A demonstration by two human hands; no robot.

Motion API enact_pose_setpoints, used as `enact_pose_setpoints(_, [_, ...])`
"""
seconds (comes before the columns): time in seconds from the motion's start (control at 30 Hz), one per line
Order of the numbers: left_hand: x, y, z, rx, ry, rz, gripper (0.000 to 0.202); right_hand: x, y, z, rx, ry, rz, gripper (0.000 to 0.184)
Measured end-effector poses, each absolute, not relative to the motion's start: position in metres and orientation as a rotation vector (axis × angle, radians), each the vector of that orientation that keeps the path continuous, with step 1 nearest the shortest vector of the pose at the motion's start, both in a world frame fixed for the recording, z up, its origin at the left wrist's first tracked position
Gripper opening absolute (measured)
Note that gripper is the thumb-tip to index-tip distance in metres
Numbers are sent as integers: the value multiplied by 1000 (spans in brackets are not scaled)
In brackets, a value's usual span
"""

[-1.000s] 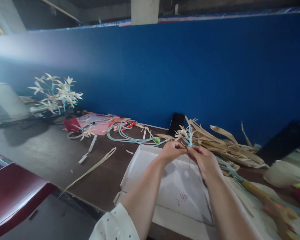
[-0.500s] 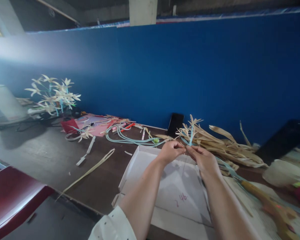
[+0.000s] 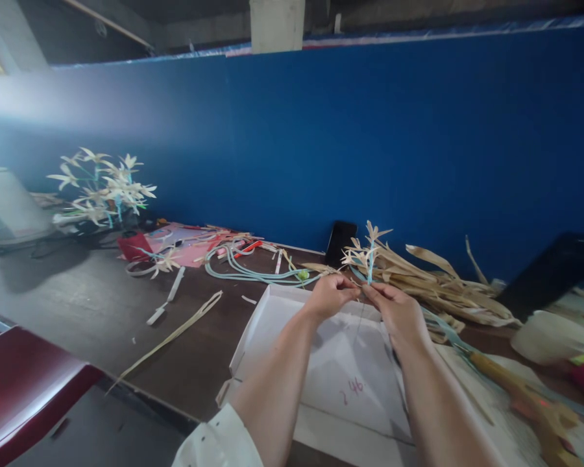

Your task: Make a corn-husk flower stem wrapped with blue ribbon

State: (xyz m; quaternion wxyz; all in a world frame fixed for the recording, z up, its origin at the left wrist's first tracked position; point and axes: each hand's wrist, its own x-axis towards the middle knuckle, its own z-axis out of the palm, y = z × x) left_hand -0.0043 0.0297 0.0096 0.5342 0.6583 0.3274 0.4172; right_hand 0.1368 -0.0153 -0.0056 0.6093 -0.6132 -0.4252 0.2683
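Observation:
A handmade flower sprig [image 3: 371, 250] with pale dried-husk petals and a blue-wrapped stem stands upright above my fingers. My right hand [image 3: 394, 305] pinches its stem near the bottom, thumb against fingers. Close beside it, my left hand [image 3: 331, 295] is closed in a pinch at the stem's lower end; what lies between those fingertips is too small to make out. A thin wire-like line hangs below the hands. Both hands are over the far part of an open white cardboard box [image 3: 331, 370] with red handwriting inside.
Dried husks [image 3: 428, 285] lie behind my right hand, with a black phone [image 3: 341, 241] leaning on the blue wall. Light-blue cord [image 3: 238, 274] coils on the dark table. A husk-flower arrangement [image 3: 109, 185] stands at far left; a yellow-handled tool [image 3: 503, 376] lies at right.
Hardly anything differs. The flower sprig shifts very slightly in my fingers, and the whole view drifts a little; both hands keep their pinch.

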Motion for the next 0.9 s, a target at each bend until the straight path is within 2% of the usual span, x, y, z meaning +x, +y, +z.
enact_pose_setpoints(0.23, [-6,32,9,1654,810,986,17,132,-27,12,-1572,-1064,487,36])
enact_pose_setpoints(0.5, [-6,31,7,1636,813,937,20,134,-25,12,-1649,-1156,353,32])
enact_pose_setpoints(0.7, [-6,33,3,1665,826,870,38,136,-26,10,-1632,-1185,351,33])
enact_pose_setpoints(0.9, [-6,35,1,1718,792,914,36,135,-29,14,-1602,-1192,385,32])
